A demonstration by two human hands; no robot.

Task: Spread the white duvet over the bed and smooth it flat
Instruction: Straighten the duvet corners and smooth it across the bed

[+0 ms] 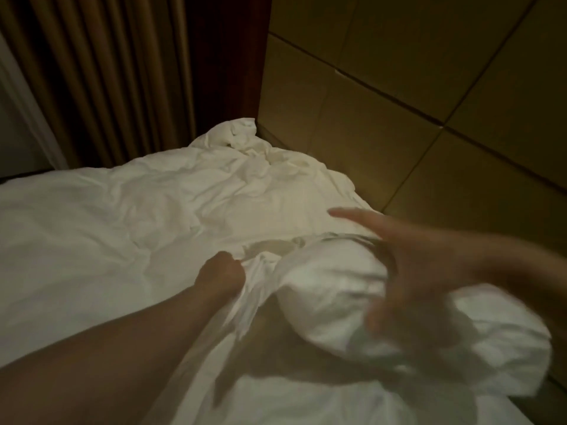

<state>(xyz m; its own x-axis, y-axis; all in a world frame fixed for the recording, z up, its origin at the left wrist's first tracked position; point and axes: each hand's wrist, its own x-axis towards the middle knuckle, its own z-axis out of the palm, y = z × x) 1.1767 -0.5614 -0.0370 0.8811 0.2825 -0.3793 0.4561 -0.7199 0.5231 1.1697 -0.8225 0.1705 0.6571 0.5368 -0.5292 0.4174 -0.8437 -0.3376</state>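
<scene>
The white duvet (171,210) lies across most of the bed, rumpled rather than flat, with its far corner (242,133) bunched up against the padded wall panels (414,102), just beside the brown curtain (101,78). Nearer the person than that corner, a puffy fold of the duvet (331,289) is heaped along the panel side, casting a dark shadow beneath it.

The left hand (219,276) is closed into a fist, pinching a gathered ridge of the cover right beside that fold; judging by the taut pleats running back toward the forearm, it grips there to hold or pull the cloth toward the person. The right hand (408,271) hovers above the fold, blurred, fingers spread with the forefinger (352,216) stretched toward the bunched corner, holding nothing. It seems poised to press the heap down or push it toward the panels.

The spreading looks mostly done. The heaped fold and the crumpled corner still need pulling out and smoothing.
</scene>
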